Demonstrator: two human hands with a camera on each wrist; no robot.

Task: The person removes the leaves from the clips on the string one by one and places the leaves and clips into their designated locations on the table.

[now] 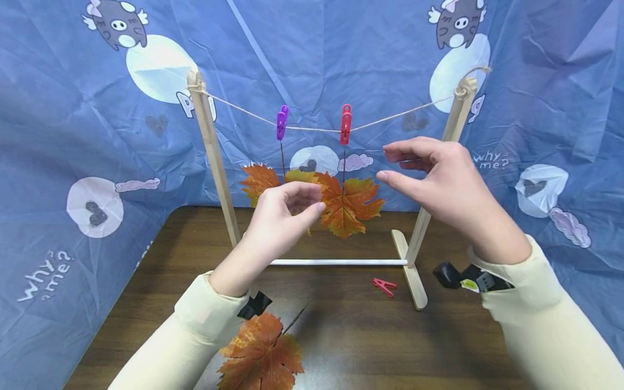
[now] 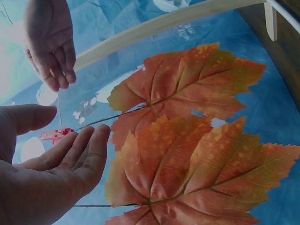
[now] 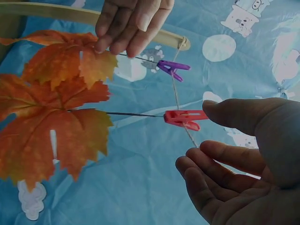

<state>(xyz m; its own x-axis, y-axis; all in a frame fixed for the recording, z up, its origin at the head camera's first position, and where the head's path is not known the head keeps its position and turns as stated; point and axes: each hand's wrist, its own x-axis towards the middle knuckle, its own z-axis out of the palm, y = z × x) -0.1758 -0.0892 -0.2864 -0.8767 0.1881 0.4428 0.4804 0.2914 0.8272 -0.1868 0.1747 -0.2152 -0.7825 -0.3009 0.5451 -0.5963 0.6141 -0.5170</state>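
Two orange leaves hang by their stems from a string: one from a purple clothespin [image 1: 281,123], the other [image 1: 345,208] from a red clothespin [image 1: 345,124]. My left hand [image 1: 285,216] is in front of the leaves, fingers loosely bent and holding nothing; it partly hides the left leaf [image 1: 260,181]. To the right of the red clothespin is my right hand [image 1: 439,179], its thumb and fingers apart with nothing between them. In the right wrist view the right thumb appears close to the red clothespin [image 3: 180,117]; whether they touch I cannot tell.
The string is tied between two wooden posts [image 1: 212,157], joined low down by a white rod [image 1: 341,262]. A loose red clothespin [image 1: 385,286] lies on the brown table [image 1: 351,325] near the right foot. Another orange leaf [image 1: 263,355] lies at the front, beside my left sleeve.
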